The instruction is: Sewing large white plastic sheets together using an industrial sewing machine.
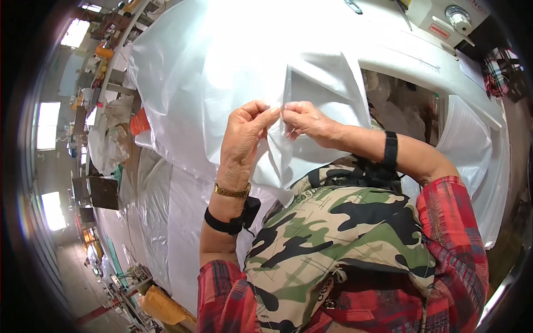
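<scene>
A large white translucent fabric sheet point(211, 66) lies spread over the sewing table in front of me. My left hand point(247, 130) and my right hand point(305, 119) are raised together at the middle of the view, each pinching the same folded edge of the white fabric, fingertips almost touching. A fold of the fabric point(277, 166) hangs down between my wrists. My left wrist bears a gold watch and a black band; a black band sits on my right forearm.
A white sewing machine point(444, 22) stands at the upper right, its arm arching over the table. More white fabric point(155, 216) drapes down at the left. A long workshop row with tables, orange items and bright windows runs along the far left.
</scene>
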The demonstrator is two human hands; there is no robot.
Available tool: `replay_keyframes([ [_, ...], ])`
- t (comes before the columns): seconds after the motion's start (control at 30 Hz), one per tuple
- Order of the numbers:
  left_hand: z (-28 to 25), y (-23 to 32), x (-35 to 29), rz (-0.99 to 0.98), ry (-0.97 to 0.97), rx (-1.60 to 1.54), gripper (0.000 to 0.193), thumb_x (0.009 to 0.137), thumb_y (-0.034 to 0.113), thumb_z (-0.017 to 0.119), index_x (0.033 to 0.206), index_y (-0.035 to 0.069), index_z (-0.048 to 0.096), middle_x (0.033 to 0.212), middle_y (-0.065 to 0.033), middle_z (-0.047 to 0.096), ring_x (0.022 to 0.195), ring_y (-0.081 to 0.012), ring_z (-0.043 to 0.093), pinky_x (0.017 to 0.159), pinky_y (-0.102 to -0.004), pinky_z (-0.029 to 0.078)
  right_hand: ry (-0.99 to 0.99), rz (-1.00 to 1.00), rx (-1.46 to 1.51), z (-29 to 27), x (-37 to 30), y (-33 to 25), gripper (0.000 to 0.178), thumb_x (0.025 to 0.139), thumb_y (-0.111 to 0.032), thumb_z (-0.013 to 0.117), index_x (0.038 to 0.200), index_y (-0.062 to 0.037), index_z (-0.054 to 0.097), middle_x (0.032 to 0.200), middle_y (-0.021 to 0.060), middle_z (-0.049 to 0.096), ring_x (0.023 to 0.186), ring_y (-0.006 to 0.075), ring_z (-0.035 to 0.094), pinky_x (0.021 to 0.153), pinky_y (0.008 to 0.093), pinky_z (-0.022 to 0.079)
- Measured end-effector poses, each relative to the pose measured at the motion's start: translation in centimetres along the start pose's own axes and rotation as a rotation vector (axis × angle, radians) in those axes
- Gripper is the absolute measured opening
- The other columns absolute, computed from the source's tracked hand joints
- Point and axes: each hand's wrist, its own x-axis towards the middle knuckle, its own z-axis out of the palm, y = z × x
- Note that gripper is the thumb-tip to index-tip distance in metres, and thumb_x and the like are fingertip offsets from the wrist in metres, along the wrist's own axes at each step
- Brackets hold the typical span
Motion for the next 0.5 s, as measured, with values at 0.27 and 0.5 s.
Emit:
replay_keyframes([
  [0.27,0.3,-0.7,-0.1,-0.019,0.034,-0.094,0.008,0.087,0.008,0.070,0.086,0.005,0.062,0.072,0.0036,0.060,0.058,-0.0008,0.049,0.049,-0.0145,0.037,-0.011,0.024,-0.428,-0.3,0.5,-1.9,0.023,0.089,-0.019,0.052,0.093,0.0016,0.060,0.083,0.0099,0.061,0.074,0.0164,0.060,0.064,0.0320,0.051],
  [0.5,0.9,0.3,-1.0,0.157,0.049,0.208,0.011,0.088,0.005,0.068,0.083,0.007,0.058,0.070,0.0062,0.053,0.061,-0.0012,0.045,0.053,-0.0166,0.036,0.698,-0.979,-1.458,-4.5,-6.6,-4.5,0.029,0.078,-0.013,0.072,0.101,-0.0052,0.057,0.095,0.0112,0.058,0.085,0.0284,0.058,0.074,0.0383,0.045],
])
